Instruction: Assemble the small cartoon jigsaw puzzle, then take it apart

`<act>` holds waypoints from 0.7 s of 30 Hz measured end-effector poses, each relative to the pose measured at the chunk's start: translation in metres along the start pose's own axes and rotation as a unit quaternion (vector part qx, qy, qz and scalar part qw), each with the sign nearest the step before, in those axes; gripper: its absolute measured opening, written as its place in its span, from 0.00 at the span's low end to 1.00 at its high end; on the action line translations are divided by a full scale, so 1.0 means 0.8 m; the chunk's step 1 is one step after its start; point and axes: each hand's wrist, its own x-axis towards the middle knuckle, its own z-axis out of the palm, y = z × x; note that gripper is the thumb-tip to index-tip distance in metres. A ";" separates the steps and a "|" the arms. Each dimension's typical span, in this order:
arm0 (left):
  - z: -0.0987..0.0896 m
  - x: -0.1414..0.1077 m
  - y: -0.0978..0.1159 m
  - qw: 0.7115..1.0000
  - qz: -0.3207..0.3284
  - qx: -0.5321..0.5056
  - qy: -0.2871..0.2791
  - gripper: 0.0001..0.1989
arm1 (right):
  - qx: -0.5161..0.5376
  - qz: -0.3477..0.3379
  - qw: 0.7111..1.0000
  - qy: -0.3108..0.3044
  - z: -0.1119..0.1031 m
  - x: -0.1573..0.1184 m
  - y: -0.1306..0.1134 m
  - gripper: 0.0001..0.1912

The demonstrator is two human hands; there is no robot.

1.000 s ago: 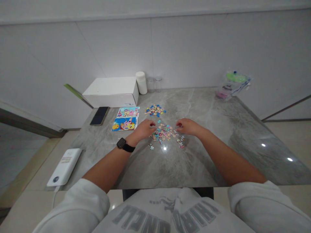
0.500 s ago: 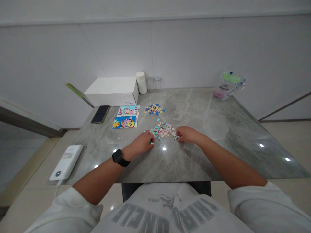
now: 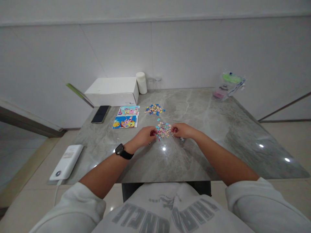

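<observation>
A loose pile of small jigsaw puzzle pieces (image 3: pixel 164 130) lies on the grey marbled table (image 3: pixel 194 161), between my two hands. My left hand (image 3: pixel 146 135), a black watch on its wrist, touches the pile's left edge with fingers curled together. On the pile's right side, my right hand (image 3: pixel 181 130) has its fingers pinched at the edge. What either hand pinches is too small to make out. A few pieces (image 3: pixel 182 139) lie under the right hand. Farther back sits a second pile of blue and yellow puzzle pieces (image 3: pixel 155 109).
Two cartoon picture cards (image 3: pixel 125 122) lie left of the piles, near a phone (image 3: pixel 100 114). Behind stand a white box (image 3: pixel 111 90), a white bottle (image 3: pixel 141 83) and clear jars (image 3: pixel 157 84). A plastic bag (image 3: pixel 229 85) sits back right; a white power bank (image 3: pixel 66 161) with cable lies front left.
Both hands have moved inward to the near pile, the left going right and the right going left. Pieces once under the hands now show beside them.
</observation>
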 end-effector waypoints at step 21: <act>0.015 0.038 0.003 0.985 -0.012 0.174 -0.007 0.09 | -0.092 0.001 0.996 0.019 0.016 0.049 -0.036 0.11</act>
